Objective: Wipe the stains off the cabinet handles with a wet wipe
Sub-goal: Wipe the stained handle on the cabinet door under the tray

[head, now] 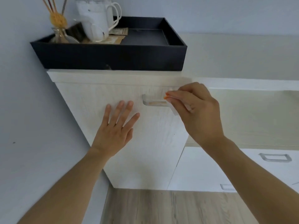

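Note:
A pale wood cabinet door fills the middle of the head view. Its light metal handle carries an orange-brown stain along the bar. My right hand pinches a white wet wipe against the handle's right end, and an orange smear shows at the fingertips. My left hand rests flat on the door just left of the handle, fingers straight and spread.
A black tray sits on the cabinet top with white mugs, a reed diffuser bottle and packets. Lower white drawers with grey handles stand at the right. A grey wall runs along the left, wood floor below.

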`<state>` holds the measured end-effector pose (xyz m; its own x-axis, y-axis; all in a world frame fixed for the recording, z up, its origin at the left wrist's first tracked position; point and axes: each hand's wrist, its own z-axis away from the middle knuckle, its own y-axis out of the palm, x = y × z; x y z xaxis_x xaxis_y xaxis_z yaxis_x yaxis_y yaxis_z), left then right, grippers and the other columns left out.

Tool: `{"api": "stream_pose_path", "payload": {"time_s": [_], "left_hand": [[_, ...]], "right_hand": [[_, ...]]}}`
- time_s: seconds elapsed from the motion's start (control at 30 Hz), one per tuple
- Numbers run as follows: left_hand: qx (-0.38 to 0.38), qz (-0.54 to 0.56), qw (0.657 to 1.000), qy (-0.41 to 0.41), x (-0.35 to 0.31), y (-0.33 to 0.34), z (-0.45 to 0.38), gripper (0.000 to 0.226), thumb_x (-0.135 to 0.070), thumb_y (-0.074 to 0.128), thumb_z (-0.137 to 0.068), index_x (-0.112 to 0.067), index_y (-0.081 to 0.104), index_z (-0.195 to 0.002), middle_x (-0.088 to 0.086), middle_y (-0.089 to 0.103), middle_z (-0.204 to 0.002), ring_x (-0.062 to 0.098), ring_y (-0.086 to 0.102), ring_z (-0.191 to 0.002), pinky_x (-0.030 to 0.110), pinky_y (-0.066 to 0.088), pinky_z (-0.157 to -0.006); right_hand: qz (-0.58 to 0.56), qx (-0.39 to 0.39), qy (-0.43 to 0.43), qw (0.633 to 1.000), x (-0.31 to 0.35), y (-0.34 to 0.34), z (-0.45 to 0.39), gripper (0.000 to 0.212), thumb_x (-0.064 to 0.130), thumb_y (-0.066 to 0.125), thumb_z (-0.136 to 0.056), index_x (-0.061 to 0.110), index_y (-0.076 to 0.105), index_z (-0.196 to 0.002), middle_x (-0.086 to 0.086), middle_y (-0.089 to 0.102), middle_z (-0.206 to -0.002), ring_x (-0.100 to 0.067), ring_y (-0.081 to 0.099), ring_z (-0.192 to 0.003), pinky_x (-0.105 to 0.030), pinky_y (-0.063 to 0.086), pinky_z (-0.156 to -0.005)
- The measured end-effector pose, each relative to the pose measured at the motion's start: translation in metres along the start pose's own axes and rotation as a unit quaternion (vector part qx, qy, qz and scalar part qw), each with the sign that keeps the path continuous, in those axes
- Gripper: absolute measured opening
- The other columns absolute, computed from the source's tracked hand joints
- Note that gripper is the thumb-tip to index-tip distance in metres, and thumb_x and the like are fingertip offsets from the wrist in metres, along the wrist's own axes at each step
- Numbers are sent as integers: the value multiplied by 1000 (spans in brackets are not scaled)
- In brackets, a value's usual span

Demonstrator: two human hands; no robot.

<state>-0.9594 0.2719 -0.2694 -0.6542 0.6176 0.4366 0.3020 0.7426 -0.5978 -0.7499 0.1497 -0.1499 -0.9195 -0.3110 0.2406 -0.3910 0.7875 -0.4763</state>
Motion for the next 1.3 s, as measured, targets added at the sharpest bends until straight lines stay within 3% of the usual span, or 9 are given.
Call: {"api": "stream_pose_path", "payload": {"time_s": [0.13,0.27,0.37,0.73,0.9,1.1,1.3], "left_hand": [[-81,-43,996,-11,-2,30,-5,62,-34,41,-99,-14,12,-149,22,17,-151,40,6,-143,64,12,-112],[-158,-39,986,-48,-15,48,-18,56,-40,39,-99,-15,21,-145,24,19,-147,46,18,-137,66,14,-109],[-190,-35,979,-72,-20,53,-24,57,-42,38,-98,-17,22,-146,22,16,-148,44,16,-137,66,13,-109],[-237,-57,966,-85,-18,71,-26,63,-48,33,-95,-21,19,-150,19,16,-152,39,15,-141,61,9,-113],[-247,-59,963,-86,-18,72,-25,63,-47,33,-95,-20,20,-150,20,17,-152,39,16,-141,60,9,-113],[-244,-64,964,-85,-18,71,-25,61,-47,31,-96,-21,20,-149,21,17,-151,40,16,-140,60,8,-113],[-243,-63,964,-87,-18,72,-25,62,-47,31,-96,-22,17,-150,21,17,-151,39,15,-141,61,10,-112]], "right_hand": [[12,-79,-49,996,-12,11,20,14,12,69,-85,4,74,-95,-11,64,-85,-25,60,-78,-28,50,-66],[19,-163,-77,983,-22,14,33,13,12,68,-88,6,73,-98,-11,63,-86,-25,60,-80,-27,49,-69],[12,-196,-85,977,-25,17,39,14,14,67,-88,6,73,-98,-12,63,-86,-25,60,-81,-29,51,-71],[-21,-216,-80,973,-29,31,33,14,14,67,-88,9,73,-99,-6,62,-86,-17,60,-81,-24,51,-74],[-52,-182,-54,980,-36,36,31,14,11,67,-87,11,72,-100,0,62,-91,-5,57,-86,-7,44,-79],[0,-172,-114,979,-43,37,33,13,12,68,-86,12,73,-98,1,67,-91,-14,60,-88,-11,44,-79],[-15,-216,-122,969,-47,48,34,12,11,67,-86,10,73,-97,-1,68,-90,-13,59,-88,-11,44,-81]]}}
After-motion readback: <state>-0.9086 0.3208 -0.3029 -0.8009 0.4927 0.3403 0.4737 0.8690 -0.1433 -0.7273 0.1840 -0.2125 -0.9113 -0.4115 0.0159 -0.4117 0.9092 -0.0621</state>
